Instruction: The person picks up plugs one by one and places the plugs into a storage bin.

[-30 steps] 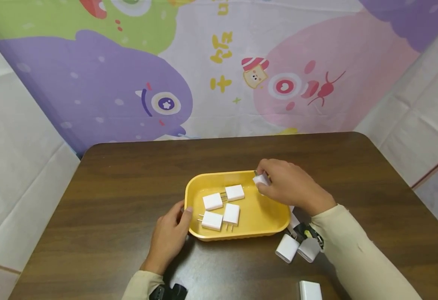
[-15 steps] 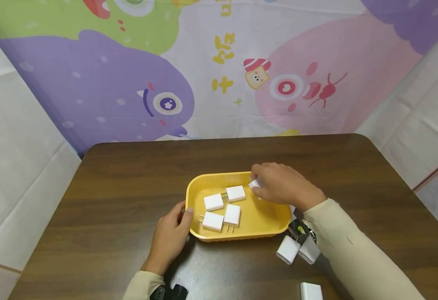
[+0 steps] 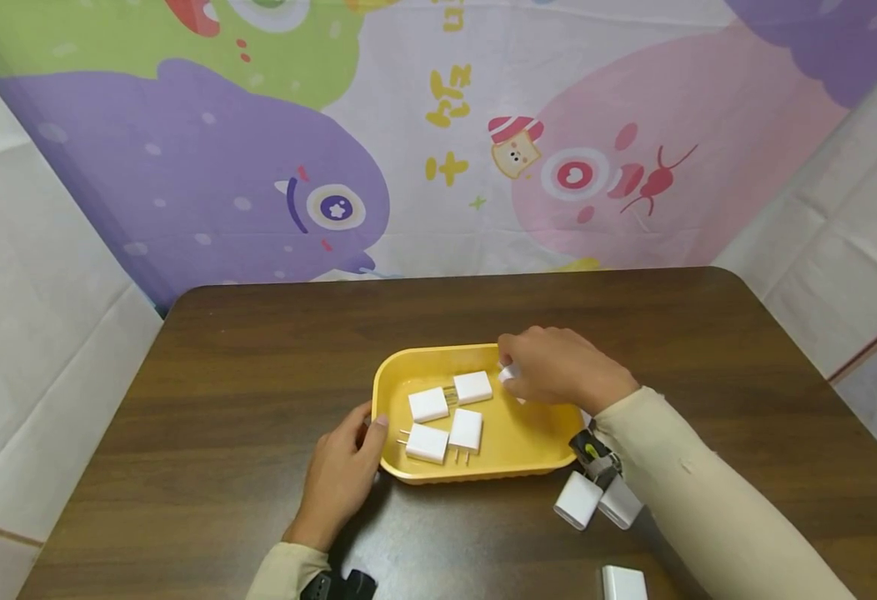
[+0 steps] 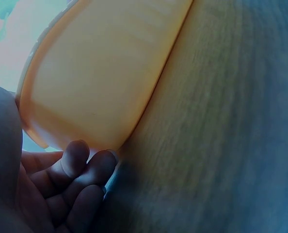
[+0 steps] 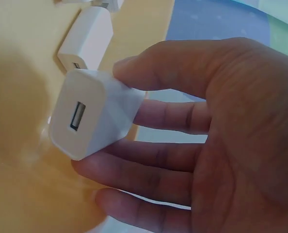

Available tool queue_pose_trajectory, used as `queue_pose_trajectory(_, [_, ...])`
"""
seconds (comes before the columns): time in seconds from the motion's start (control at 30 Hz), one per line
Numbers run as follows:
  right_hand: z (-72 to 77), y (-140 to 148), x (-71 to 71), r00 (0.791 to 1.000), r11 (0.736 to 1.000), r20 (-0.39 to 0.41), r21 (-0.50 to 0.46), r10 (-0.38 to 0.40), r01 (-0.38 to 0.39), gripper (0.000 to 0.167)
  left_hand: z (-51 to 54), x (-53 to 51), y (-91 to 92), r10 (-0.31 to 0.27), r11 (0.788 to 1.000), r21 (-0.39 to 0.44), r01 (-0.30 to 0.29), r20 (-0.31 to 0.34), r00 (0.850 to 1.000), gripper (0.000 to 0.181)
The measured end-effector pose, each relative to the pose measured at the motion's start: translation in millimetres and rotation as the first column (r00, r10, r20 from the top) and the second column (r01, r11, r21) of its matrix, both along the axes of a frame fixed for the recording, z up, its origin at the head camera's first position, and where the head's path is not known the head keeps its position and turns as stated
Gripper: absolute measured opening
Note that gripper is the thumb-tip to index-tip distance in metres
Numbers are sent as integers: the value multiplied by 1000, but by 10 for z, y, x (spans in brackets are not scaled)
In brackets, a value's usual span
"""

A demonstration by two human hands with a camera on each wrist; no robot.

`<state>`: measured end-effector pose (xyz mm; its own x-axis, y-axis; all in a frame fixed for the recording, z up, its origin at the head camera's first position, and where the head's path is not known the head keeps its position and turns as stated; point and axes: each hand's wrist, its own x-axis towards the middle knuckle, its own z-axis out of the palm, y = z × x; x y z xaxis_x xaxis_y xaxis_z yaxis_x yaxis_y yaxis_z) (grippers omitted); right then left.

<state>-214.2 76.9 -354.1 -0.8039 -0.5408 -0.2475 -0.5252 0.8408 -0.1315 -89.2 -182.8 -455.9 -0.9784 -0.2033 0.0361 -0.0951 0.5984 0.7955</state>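
Placing step, seemingly: right hand (image 3: 564, 367) pinches a white charger (image 5: 78, 116) over the yellow tray's (image 3: 528, 446) far right part, left hand (image 3: 341, 471) grips its left end; next calls for a gentle release.

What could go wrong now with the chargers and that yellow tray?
The held charger, pinched by its sides, might slip from the right hand and knock the nearest charger. The yellow tray might swing if bumped, since the left hand holds only one end.
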Motion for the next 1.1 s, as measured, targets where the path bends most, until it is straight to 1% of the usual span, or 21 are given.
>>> queue_pose_trajectory(0.13, [-30, -25, -12, 999, 999, -11, 22, 31, -31, 19, -6, 11, 1, 7, 1000, -5, -7, -8, 1000, 38])
queue_pose_trajectory(0.37, [-58, -45, -21, 998, 999, -30, 5, 52, -51, 21, -10, 20, 6, 12, 1000, -10, -12, -6, 1000, 38])
queue_pose_trajectory(0.57, [-44, -53, -26, 999, 999, -28, -4, 46, -46, 20, 0, 8, 5, 6, 1000, -4, -6, -2, 1000, 38])
queue_pose_trajectory(0.7, [-28, -65, -19, 999, 999, -11, 3, 33, -33, 24, 0, 8, 5, 3, 1000, -3, -3, -5, 1000, 38])
queue_pose_trajectory(0.83, [-16, -75, -16, 1000, 999, -8, 34, 27, -26, 31, -4, 8, 6, 5, 1000, -6, -5, -11, 1000, 38])
queue_pose_trajectory(0.93, [-7, -67, -20, 999, 998, -18, 54, 30, -29, 32, -8, 5, 6, 7, 1000, -11, -7, -16, 1000, 37])
queue_pose_trajectory(1.1, [21, -46, -29, 998, 998, -52, 47, 47, -44, 33, -13, 2, 3, 8, 1000, -11, -9, -19, 1000, 37])
